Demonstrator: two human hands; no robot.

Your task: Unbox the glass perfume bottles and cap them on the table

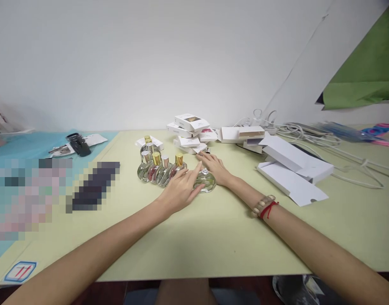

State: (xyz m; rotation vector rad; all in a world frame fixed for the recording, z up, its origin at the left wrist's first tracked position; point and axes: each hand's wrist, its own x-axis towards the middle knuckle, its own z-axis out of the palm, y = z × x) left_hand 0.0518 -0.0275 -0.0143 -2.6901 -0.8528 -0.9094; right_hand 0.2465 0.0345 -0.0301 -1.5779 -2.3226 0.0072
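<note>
An uncapped glass perfume bottle (208, 184) with a pale green tint stands on the table between my hands. My left hand (179, 189) is at its left side, thumb across the front and index finger stretched toward the spray top. Just behind the bottle, my right hand (216, 168) lies low with fingers extended toward the white boxes; its fingertips are near a small dark object (208, 150) that I cannot make out. Several capped perfume bottles (153, 173), with gold, silver and pinkish caps, stand in a cluster left of my left hand.
Small white boxes (191, 123) are stacked at the back. Opened white cartons (296, 167) lie at the right, before tangled white cables (308, 134). A black cylindrical object (78, 145) lies on the blue sheet (99, 146) at left, near a blurred dark object (94, 186).
</note>
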